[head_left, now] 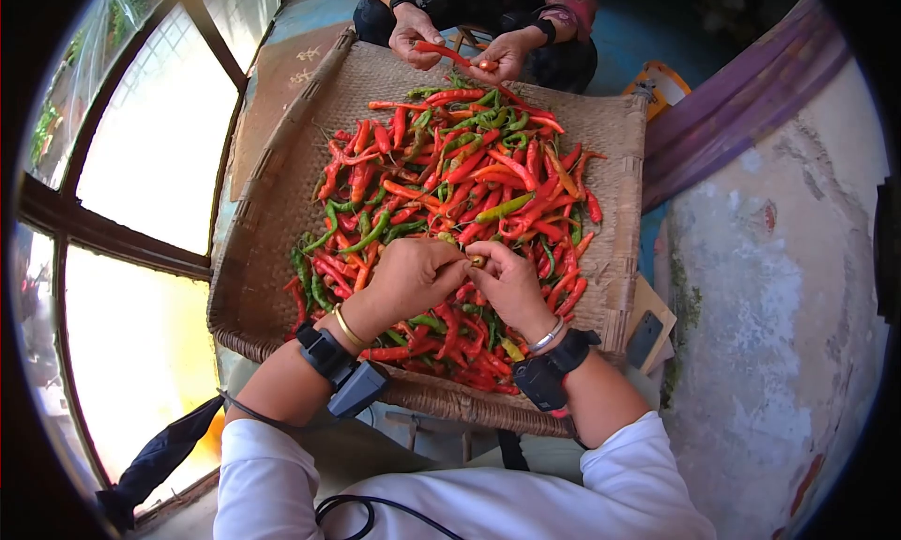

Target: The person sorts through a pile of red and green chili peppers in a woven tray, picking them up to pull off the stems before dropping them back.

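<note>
Right hand [510,285] pinches a small pepper [477,260]; left hand [413,273] has fingertips bunched just beside it, can't tell on what. Light grip close to the stem probably works best, avoids bruising. Pile [460,179] lies under and beyond both hands in tray [267,258]; another person's hands [413,35] at far edge.

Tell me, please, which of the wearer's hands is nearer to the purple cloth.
Right. The right hand is over the peppers, toward the purple cloth but apart from it; the left hand is over them too, farther off.
</note>
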The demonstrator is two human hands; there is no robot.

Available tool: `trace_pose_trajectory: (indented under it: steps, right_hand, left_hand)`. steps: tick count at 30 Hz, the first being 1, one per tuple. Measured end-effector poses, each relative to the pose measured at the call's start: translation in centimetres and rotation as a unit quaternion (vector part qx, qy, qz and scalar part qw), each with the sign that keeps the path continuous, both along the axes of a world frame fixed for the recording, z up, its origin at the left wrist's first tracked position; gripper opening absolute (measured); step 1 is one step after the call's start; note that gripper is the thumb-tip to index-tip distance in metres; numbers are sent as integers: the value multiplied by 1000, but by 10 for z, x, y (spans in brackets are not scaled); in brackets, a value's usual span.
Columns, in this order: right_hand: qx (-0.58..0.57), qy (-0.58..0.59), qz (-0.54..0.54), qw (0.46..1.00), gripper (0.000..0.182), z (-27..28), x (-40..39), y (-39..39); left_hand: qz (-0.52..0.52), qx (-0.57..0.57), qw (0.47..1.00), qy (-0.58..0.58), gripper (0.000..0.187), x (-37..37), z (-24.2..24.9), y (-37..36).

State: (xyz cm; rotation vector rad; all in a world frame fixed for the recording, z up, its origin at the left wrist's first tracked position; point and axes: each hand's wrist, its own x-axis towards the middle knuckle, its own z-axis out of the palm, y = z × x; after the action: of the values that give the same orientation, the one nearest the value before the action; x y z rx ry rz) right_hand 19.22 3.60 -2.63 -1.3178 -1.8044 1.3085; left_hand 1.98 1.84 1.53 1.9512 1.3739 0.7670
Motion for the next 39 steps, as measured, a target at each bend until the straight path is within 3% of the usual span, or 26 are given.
trace_pose_trajectory:
  steps: [2, 4, 9, 11, 12, 14, 16, 18, 20, 23, 25, 26, 28, 30, 31, 32, 35, 38, 39]
  right_hand:
    - [-1, 21, -1, 1000, 20, 14, -3, -3]
    - [-97, 213, -39, 971, 15, 29, -7, -9]
    - [-197, 323, -73, 923, 25, 36, 7, -4]
    - [-246, 390, -82, 884, 27, 29, 12, 1]
    - [-242, 391, -80, 884, 27, 28, 11, 2]
    - [-278, 388, -150, 866, 28, 27, 10, 2]
    - [-274, 382, -142, 871, 29, 21, 13, 5]
    - [-280, 358, -160, 876, 32, 19, 13, 6]
    - [-279, 363, -154, 876, 31, 15, 15, 9]
    - [-256, 316, -140, 903, 27, 14, 15, 10]
    - [-181, 224, -98, 953, 26, 15, 13, 11]
    - [-179, 223, -99, 953, 26, 15, 13, 11]
    - [-149, 189, -83, 967, 28, 13, 13, 13]
    - [-133, 176, -89, 971, 29, 7, 8, 11]
    - [-131, 177, -86, 972, 32, 4, 8, 12]
    - [-125, 178, -87, 972, 32, 1, 9, 13]
    - [56, 89, -39, 994, 37, -16, 9, 17]
    - [152, 1, -10, 988, 39, -8, 9, 16]
    - [131, -21, 0, 991, 40, -9, 11, 16]
  left_hand:
    - [-18, 105, 988, -109, 15, 1, 2, -1]
    - [-21, 99, 988, -113, 16, 2, 13, -1]
    - [-8, 124, 988, -95, 19, -1, -5, 1]
    - [-106, -132, 985, -25, 21, -8, -3, 3]
    - [-106, -128, 986, -24, 21, -9, -2, 4]
    - [-82, -267, 952, -124, 22, -11, -5, 6]
    - [-101, -267, 953, -100, 23, -17, -3, 14]
    - [39, -279, 930, -237, 31, -22, 8, 19]
    - [34, -74, 899, -430, 58, -26, -6, 28]
    - [107, 15, 861, -496, 59, -24, -9, 33]
    - [85, 0, 961, -265, 55, -31, -34, 34]
    - [83, 1, 961, -266, 55, -31, -39, 32]
    - [10, -10, 997, -72, 55, -25, -39, 30]
    - [-29, 12, 999, -31, 57, -16, -54, 22]
    - [-16, -67, 994, -90, 61, -9, -43, 18]
    - [-19, -62, 994, -89, 61, -8, -45, 16]
    - [-60, 38, 997, 10, 61, -9, -59, 14]
    - [-98, 42, 994, 29, 60, -8, -56, 12]
    - [-100, 34, 994, 38, 58, -6, -51, 11]
